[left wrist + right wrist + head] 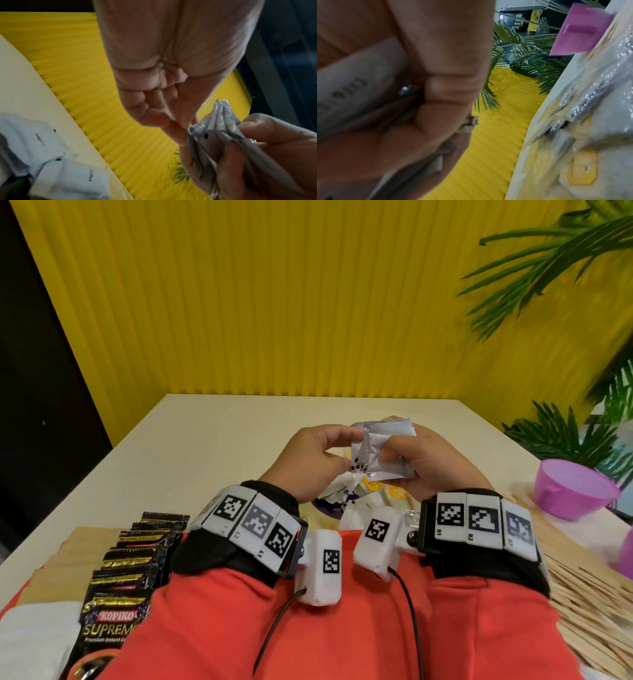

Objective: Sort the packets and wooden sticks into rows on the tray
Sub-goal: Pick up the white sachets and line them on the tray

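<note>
Together, right hand (pixel 423 462) gripping white packets (pixel 387 446) (a fanned stack), left hand (pixel 313 458) pinching their edge

Black-and-gold coffee sachets (pixel 137 559), seemingly silvery-white held packets (pixel 383 446), purple bowl (pixel 575 491), yellow ribbed wall (pixel 274 302).

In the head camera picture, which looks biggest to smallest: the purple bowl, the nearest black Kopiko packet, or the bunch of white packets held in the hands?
1. Kopiko packet, though it lies nearest the camera and is partly hidden by the sleeve, so this is unsure.
2. Purple bowl.
3. White packets, pinched by the left hand and gripped by the right hand.
</note>
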The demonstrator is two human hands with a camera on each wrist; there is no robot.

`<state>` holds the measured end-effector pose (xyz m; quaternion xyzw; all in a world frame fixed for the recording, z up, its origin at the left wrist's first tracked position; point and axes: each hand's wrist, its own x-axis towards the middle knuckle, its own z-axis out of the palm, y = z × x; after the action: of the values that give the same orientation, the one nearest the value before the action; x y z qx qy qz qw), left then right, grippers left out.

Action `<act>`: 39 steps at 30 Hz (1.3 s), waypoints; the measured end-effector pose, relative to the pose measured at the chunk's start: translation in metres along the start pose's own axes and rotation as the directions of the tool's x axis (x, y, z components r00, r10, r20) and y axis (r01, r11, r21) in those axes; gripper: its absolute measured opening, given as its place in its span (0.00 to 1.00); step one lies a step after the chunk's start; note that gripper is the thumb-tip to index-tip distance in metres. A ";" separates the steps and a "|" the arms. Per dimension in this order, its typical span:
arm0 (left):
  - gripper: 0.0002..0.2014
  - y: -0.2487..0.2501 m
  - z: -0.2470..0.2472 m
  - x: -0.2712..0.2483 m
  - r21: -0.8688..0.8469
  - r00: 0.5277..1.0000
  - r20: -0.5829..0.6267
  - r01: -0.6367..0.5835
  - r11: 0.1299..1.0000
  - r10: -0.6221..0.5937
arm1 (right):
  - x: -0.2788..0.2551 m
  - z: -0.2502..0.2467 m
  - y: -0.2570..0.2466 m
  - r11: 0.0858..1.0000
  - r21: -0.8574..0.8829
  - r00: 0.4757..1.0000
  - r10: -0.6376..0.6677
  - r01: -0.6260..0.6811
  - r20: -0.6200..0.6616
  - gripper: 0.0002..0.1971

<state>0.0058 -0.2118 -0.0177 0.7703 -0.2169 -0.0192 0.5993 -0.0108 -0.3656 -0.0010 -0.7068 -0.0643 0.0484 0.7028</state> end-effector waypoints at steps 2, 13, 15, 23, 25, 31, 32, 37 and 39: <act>0.19 0.001 0.003 0.001 -0.033 0.998 0.056 0.028 0.999 -0.027 | 0.001 -0.003 0.000 0.998 -0.051 0.999 0.026 -0.028 -0.037 0.12; 0.08 -0.011 0.011 0.001 0.484 0.771 0.221 0.444 0.753 -0.597 | -0.002 -0.045 0.004 0.992 0.128 0.915 0.046 0.006 -0.400 0.12; 0.08 -0.010 0.012 0.002 0.533 0.754 0.222 0.437 0.724 -0.619 | -0.002 -0.046 0.005 0.988 0.152 0.910 0.064 -0.001 -0.410 0.11; 0.09 -0.017 0.007 0.001 0.329 0.748 0.192 0.561 0.759 -0.636 | 0.001 -0.045 0.007 0.985 0.171 0.910 0.065 0.006 -0.408 0.11; 0.05 -0.017 0.002 0.002 0.255 0.838 0.060 0.512 0.820 -0.542 | 0.000 -0.043 0.006 0.981 0.195 0.911 0.069 0.013 -0.407 0.11; 0.13 -0.010 -0.008 0.004 -0.103 0.919 -0.269 0.269 0.958 -0.287 | -0.002 -0.028 0.001 0.954 0.297 0.943 0.067 0.034 -0.325 0.15; 0.15 -0.010 -0.007 0.005 -0.145 0.917 -0.292 0.239 0.960 -0.272 | -0.001 -0.026 0.001 0.948 0.318 0.948 0.072 0.032 -0.309 0.14; 0.18 -0.004 0.006 0.006 -0.228 0.939 -0.273 0.148 0.962 -0.209 | 0.004 -0.016 0.003 0.934 0.356 0.967 0.090 0.001 -0.239 0.15; 0.15 -0.001 0.010 0.005 -0.248 0.946 -0.247 0.148 0.957 -0.210 | 0.006 -0.014 0.004 0.938 0.347 0.968 0.100 -0.015 -0.228 0.15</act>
<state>0.0076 -0.2230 -0.0202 0.7091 -0.0580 0.0069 0.7027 -0.0024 -0.3781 -0.0052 -0.5758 0.0521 -0.0072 0.8159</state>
